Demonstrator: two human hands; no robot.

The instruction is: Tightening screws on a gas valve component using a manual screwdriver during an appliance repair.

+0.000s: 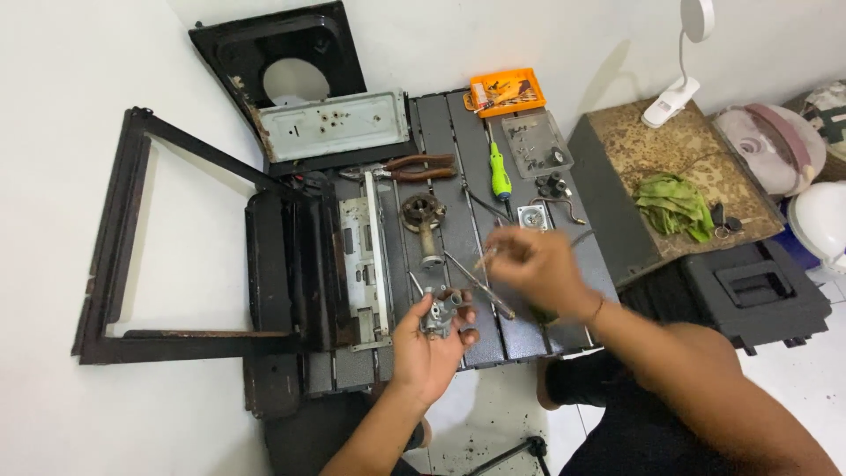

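A small grey metal valve body [438,315] is cupped in the left hand [429,344], its grip closed around it, at six o'clock of the dark tabletop [458,132]. It is judged rigid, fairly heavy and possibly greasy; it is best held by the blocky middle. The right hand [533,267] is blurred; its grip is pinched on a thin tool [487,256]. At twelve o'clock, bits are held in an orange case [507,92]; small parts lie in a clear tray [536,143].

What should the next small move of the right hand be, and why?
Probably bring the right hand down to the metal valve part held in the left hand. The right hand is blurred above it and seems to pinch a thin tool, with a gap between.
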